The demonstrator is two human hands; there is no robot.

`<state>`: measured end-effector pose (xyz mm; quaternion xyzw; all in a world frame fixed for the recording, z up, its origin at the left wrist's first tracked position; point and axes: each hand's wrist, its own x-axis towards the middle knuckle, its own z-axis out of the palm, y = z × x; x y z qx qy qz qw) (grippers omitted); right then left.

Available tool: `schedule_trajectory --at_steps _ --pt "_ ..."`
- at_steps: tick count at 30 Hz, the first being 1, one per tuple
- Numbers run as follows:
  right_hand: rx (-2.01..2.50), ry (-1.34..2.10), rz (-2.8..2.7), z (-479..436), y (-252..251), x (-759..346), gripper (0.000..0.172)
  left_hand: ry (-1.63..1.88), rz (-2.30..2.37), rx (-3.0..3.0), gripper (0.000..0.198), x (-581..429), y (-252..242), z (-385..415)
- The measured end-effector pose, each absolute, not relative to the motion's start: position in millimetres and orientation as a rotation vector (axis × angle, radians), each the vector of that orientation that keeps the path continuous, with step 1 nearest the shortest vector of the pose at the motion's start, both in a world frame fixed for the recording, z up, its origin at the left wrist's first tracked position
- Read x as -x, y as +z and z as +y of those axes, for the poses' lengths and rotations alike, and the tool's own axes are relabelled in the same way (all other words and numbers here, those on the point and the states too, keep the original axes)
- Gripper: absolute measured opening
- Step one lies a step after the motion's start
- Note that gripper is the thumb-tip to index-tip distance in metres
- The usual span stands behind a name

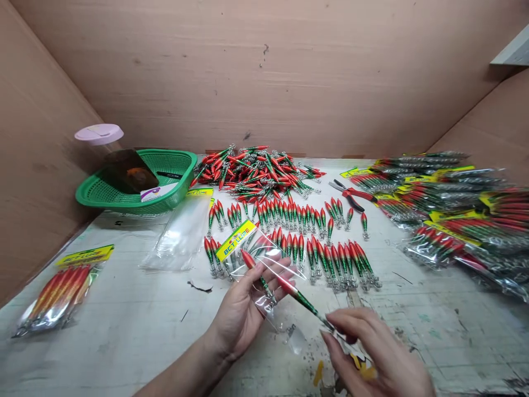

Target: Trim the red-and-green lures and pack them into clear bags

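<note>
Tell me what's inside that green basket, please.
A pink-lidded container and a black pen are inside the green basket. A white-and-purple card shows at its front rim. The container hides part of the basket's floor, so anything beneath it cannot be seen.

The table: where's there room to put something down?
Left front, between the orange-red packet and the left hand, apart from little scraps. A smaller patch lies between the lure rows and the bagged lures. It's crowded behind, with the lure heap beside the green basket.
</note>
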<state>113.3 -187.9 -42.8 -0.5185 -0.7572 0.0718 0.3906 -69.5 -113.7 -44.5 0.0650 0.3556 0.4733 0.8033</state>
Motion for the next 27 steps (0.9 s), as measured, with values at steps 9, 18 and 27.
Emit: schedule_trajectory --at_steps 9,18,27 --pt "1.203 -0.133 -1.835 -159.9 -55.2 -64.1 0.028 0.982 0.645 -0.185 0.047 66.8 -44.8 -120.7" --pt "1.429 -0.037 -1.765 -169.9 -40.1 -156.2 0.029 0.986 0.706 -0.095 0.042 71.7 -39.9 -117.6" --pt "1.771 0.258 -1.885 -149.3 -93.3 -255.7 0.028 0.970 0.739 -0.062 0.033 70.1 -39.3 -118.5"
